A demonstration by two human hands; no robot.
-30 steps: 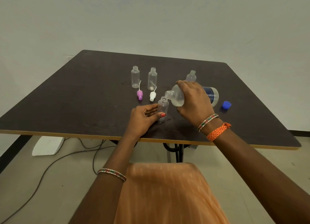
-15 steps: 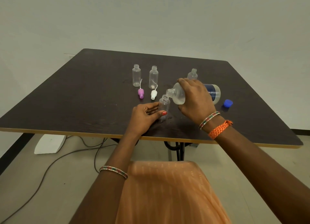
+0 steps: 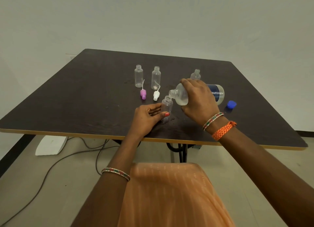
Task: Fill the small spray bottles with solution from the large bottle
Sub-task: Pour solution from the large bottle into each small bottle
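Observation:
My right hand (image 3: 198, 101) grips the large clear bottle (image 3: 182, 95), tipped on its side with its open mouth just above the neck of a small clear bottle (image 3: 167, 106). That small bottle stands upright on the dark table (image 3: 68, 99), held by my left hand (image 3: 147, 116) at its lower body. Two more small open bottles (image 3: 138, 75) (image 3: 155, 77) stand behind, and a third (image 3: 195, 74) shows partly behind my right hand. A pink spray cap (image 3: 143, 94) and a white spray cap (image 3: 156, 95) lie in front of them.
The large bottle's blue cap (image 3: 231, 104) lies on the table to the right. A few wet spots show near the held small bottle. The table's front edge is close to my wrists. Cables and a white box (image 3: 51, 145) lie on the floor at the left.
The large bottle stays tipped over the small one; both hands hold nearly the same pose, with only a slight shift of the view.

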